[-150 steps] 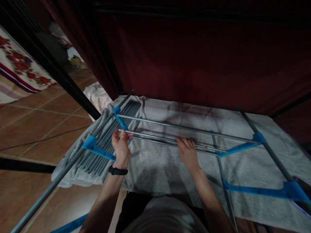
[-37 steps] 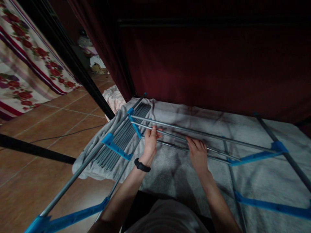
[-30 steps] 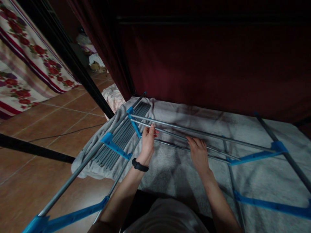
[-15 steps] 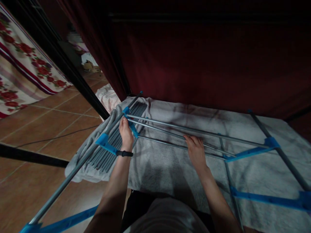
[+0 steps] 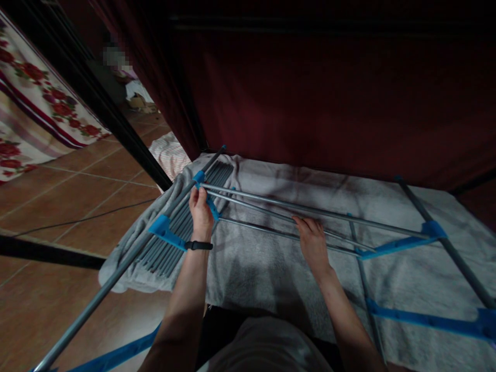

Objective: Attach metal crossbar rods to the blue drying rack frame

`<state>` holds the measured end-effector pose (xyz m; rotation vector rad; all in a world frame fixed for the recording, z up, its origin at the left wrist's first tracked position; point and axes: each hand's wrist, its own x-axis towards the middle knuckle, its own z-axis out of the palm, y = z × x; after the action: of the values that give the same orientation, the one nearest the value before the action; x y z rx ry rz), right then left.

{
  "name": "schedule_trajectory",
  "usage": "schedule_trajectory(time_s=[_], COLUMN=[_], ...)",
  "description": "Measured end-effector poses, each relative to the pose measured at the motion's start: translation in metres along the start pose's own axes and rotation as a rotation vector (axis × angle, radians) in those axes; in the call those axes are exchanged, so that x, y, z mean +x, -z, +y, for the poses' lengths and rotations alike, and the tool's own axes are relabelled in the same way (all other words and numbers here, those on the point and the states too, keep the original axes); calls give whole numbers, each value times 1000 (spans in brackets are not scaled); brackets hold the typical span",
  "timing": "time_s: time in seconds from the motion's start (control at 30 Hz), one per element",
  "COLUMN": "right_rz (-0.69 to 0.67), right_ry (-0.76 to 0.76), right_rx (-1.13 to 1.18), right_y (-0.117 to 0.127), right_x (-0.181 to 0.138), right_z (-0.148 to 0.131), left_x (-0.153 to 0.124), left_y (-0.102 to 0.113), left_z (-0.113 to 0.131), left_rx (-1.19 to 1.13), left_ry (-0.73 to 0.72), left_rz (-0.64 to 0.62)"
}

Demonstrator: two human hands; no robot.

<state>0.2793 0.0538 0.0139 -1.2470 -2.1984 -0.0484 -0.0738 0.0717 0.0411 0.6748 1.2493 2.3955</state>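
A rack frame of grey metal tubes (image 5: 127, 263) and blue plastic brackets lies across the grey blanket. My left hand (image 5: 201, 217), a black band at its wrist, closes around the left end of the middle metal rod (image 5: 256, 207), against the upper left blue bracket (image 5: 199, 178). Partway along that same rod, my right hand (image 5: 312, 243) has its fingers curled over it. The rod's right end reaches the right blue bracket (image 5: 403, 245). One rod (image 5: 310, 208) runs behind it and another (image 5: 256, 226) in front. My left palm hides part of the bracket.
Several loose grey tubes (image 5: 174, 240) lie side by side on the blanket (image 5: 263, 274) at left. A dark red panel (image 5: 310, 103) rises behind. Black posts (image 5: 127, 137) and a thin cable (image 5: 89, 214) cross the tiled floor (image 5: 101, 186) side.
My left thumb and fingers have shifted slightly at the rod's end beside the bracket. My right hand keeps its place on the rod. The view has moved a little.
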Motion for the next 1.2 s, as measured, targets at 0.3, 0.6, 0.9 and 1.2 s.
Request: schedule_trajectory(time_s=[0.3,0.6,0.9,1.2], right_rz=[-17,-33,-30,-160], right_ry=[9,1,15,26], right_rx=[2,-1,-7,-4], right_y=[-1,-3,-2,-4], right_x=[1,2,1,34], right_z=[1,2,1,-50], left_x=[-1,3,6,5], left_y=[-3,-7,-11,-12], left_z=[4,7,12,14], left_rx=[-45,29,4,-3], left_ry=[24,23,57,84], left_rz=[-31,-14,-33,-25])
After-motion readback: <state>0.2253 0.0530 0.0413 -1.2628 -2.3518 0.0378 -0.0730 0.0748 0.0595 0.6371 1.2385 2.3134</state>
